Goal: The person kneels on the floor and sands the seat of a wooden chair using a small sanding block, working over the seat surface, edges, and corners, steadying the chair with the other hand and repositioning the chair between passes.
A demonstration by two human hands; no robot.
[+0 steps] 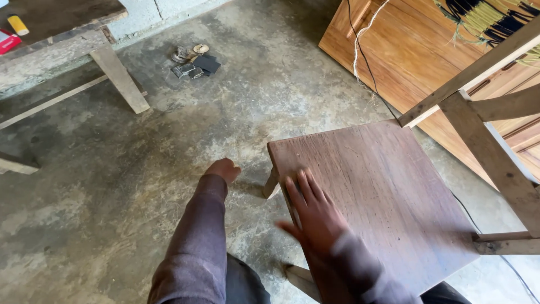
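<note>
Wooden stool seat under right hand, fingers spread flat, blurred. Left hand clenched, grasping nothing, above concrete floor.

Below me I see a bare concrete floor, grey and blotched with paler dusty patches. On it stands a small dark wooden stool, its flat square top tilted toward me, two pale legs showing beneath its near edges. Further off, a little heap of dark sanding scraps and round discs lies directly on the floor. At the upper left a rough wooden desk rests on a slanted leg, carrying a yellow object and a red one.
</note>
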